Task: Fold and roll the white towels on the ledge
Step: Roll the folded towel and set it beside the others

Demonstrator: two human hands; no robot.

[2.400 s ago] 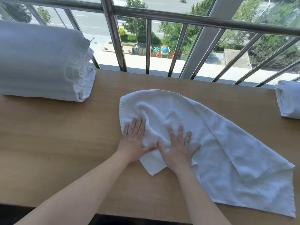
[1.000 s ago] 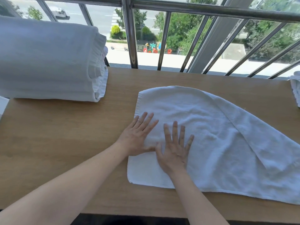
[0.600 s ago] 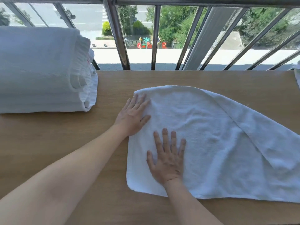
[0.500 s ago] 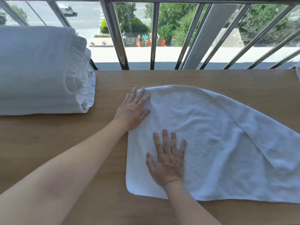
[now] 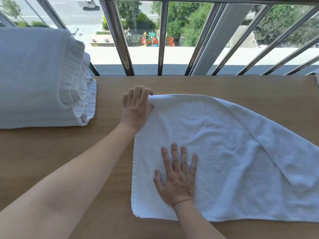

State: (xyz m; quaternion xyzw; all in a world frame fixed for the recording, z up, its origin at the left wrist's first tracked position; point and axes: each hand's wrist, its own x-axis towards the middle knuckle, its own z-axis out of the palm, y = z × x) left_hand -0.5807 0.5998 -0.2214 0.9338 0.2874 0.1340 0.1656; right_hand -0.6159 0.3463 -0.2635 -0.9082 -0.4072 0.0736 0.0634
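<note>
A white towel (image 5: 229,152) lies spread on the wooden ledge (image 5: 51,152), its right part folded over in a diagonal flap that runs off the frame's right edge. My left hand (image 5: 136,107) is at the towel's far left corner, fingers curled over that corner and thumb against the cloth. My right hand (image 5: 177,176) lies flat on the towel's near left part, fingers spread and palm down.
A thick roll of white towels (image 5: 39,80) sits at the ledge's left end. A metal railing (image 5: 120,38) with upright bars runs along the far edge, with a street and trees far below. Bare wood shows between the roll and the towel.
My left hand has slid from the towel's middle up to its far left corner and curled its fingers there. My right hand stays flat on the near part. The towel is smoother.
</note>
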